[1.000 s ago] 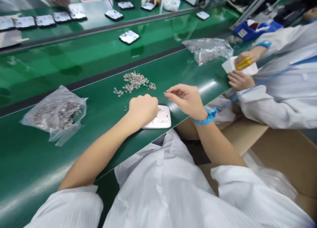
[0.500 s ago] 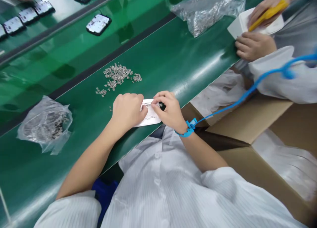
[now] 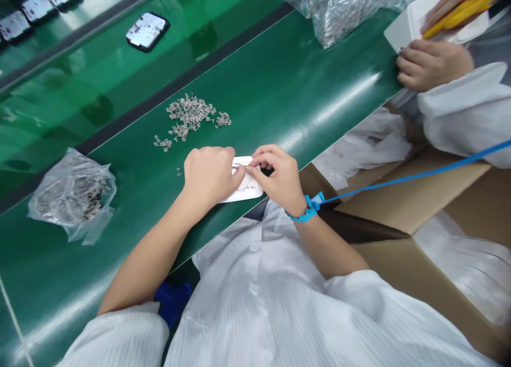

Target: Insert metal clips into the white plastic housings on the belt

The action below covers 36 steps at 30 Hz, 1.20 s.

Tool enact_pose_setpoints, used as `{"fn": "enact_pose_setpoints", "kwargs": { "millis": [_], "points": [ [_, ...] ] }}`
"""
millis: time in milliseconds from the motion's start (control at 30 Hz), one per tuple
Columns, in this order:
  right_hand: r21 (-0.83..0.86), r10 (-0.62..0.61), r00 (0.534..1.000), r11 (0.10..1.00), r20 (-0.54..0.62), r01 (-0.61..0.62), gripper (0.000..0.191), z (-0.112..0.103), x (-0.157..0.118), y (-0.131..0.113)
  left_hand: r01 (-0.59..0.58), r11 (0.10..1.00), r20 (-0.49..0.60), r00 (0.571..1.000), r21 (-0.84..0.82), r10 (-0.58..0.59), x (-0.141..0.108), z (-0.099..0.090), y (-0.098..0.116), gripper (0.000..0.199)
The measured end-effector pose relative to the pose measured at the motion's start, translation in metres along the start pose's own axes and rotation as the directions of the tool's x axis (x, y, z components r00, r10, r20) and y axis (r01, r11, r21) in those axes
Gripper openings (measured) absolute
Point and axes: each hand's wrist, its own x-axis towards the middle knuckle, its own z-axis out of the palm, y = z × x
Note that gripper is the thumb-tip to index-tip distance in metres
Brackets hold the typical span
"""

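Note:
A white plastic casing (image 3: 249, 189) lies on the green work surface by its front edge. My left hand (image 3: 208, 173) is closed over the left part of the casing, its thumb pressing on the inner face. My right hand (image 3: 279, 175), with a blue wrist strap (image 3: 307, 210), bends over the right part. Its thumb and forefinger pinch together at the casing's inner side; whatever is between the tips is too small to make out. Beyond my hands lies a pile of small metal clips (image 3: 189, 111), and one loose piece (image 3: 179, 172) sits beside my left hand.
Clear bags of metal parts lie at left (image 3: 74, 197) and at the back (image 3: 339, 13). A device with a white board (image 3: 147, 31) sits on the belt behind. At right, another person's hands hold a yellow tool (image 3: 459, 13) over a white box (image 3: 403, 26). Open cartons (image 3: 419, 197) stand below.
The view has shifted slightly. Both my hands stay on the casing, the right fingertips still pinched there. The blue cord at right now hangs straighter and lower.

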Motion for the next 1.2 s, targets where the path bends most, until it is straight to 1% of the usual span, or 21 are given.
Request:
{"fn": "enact_pose_setpoints", "kwargs": {
  "millis": [100, 133, 200, 300, 400, 533, 600, 700, 767, 800, 833, 967, 1000, 1100, 1200],
  "points": [
    [-0.085, -0.175, 0.984, 0.982, -0.042, 0.171, 0.013, 0.000, -0.014, 0.005, 0.006, 1.000, -0.005, 1.000, 0.007, -0.006, 0.000, 0.000, 0.001, 0.031],
    [-0.114, -0.211, 0.977, 0.972, -0.041, 0.205, 0.016, 0.000, -0.017, 0.007, 0.008, 1.000, -0.002, 1.000, 0.006, -0.008, 0.000, 0.000, 0.000, 0.031],
    [-0.159, -0.237, 0.972, 0.959, -0.004, 0.233, 0.018, -0.001, -0.021, 0.011, 0.016, 1.000, 0.019, 1.000, -0.005, -0.016, 0.001, 0.000, 0.000, 0.033],
    [-0.201, -0.236, 0.966, 0.947, 0.102, 0.252, 0.021, -0.006, -0.019, 0.015, 0.031, 0.999, 0.058, 0.998, -0.022, -0.029, 0.001, -0.001, -0.001, 0.034],
    [-0.242, -0.246, 0.947, 0.925, 0.204, 0.292, 0.023, -0.011, -0.013, 0.013, 0.040, 0.999, 0.068, 0.997, -0.026, -0.038, 0.002, -0.001, 0.001, 0.034],
    [-0.271, -0.240, 0.929, 0.909, 0.282, 0.318, 0.026, -0.013, -0.009, 0.009, 0.052, 0.998, 0.078, 0.996, -0.021, -0.050, 0.004, -0.002, 0.002, 0.032],
    [-0.255, -0.247, 0.930, 0.913, 0.271, 0.317, 0.026, -0.013, -0.010, 0.010, 0.054, 0.998, 0.076, 0.996, -0.018, -0.052, 0.004, -0.002, 0.002, 0.032],
    [-0.190, -0.252, 0.947, 0.938, 0.199, 0.290, 0.025, -0.013, -0.008, 0.010, 0.036, 0.999, 0.060, 0.998, -0.019, -0.035, 0.003, -0.002, 0.003, 0.032],
    [-0.168, -0.234, 0.958, 0.951, 0.166, 0.261, 0.035, -0.014, -0.003, 0.008, 0.018, 1.000, 0.035, 0.999, -0.010, -0.018, 0.002, -0.001, 0.004, 0.032],
    [-0.182, -0.221, 0.961, 0.951, 0.167, 0.250, 0.039, -0.014, 0.001, 0.006, 0.011, 1.000, 0.022, 1.000, -0.001, -0.010, 0.001, 0.000, 0.005, 0.032],
    [-0.213, -0.206, 0.962, 0.946, 0.179, 0.242, 0.039, -0.014, 0.006, 0.004, 0.005, 1.000, 0.012, 1.000, 0.010, -0.006, 0.001, 0.000, 0.006, 0.032],
    [-0.372, -0.137, 0.953, 0.898, 0.271, 0.235, 0.018, -0.008, 0.023, -0.007, -0.001, 0.999, 0.014, 1.000, 0.047, 0.001, -0.001, -0.001, 0.006, 0.033],
    [-0.398, -0.125, 0.950, 0.887, 0.284, 0.236, 0.014, -0.007, 0.025, -0.009, -0.005, 0.999, 0.021, 1.000, 0.049, 0.004, -0.001, -0.002, 0.005, 0.033],
    [-0.447, -0.114, 0.949, 0.861, 0.293, 0.242, 0.011, -0.003, 0.029, -0.012, -0.017, 0.999, 0.031, 0.999, 0.039, 0.016, -0.001, -0.003, 0.003, 0.033],
    [-0.448, -0.129, 0.947, 0.857, 0.293, 0.256, 0.007, -0.003, 0.031, -0.011, -0.022, 0.999, 0.029, 0.999, 0.024, 0.021, 0.000, -0.002, 0.002, 0.032]
  ]
}}
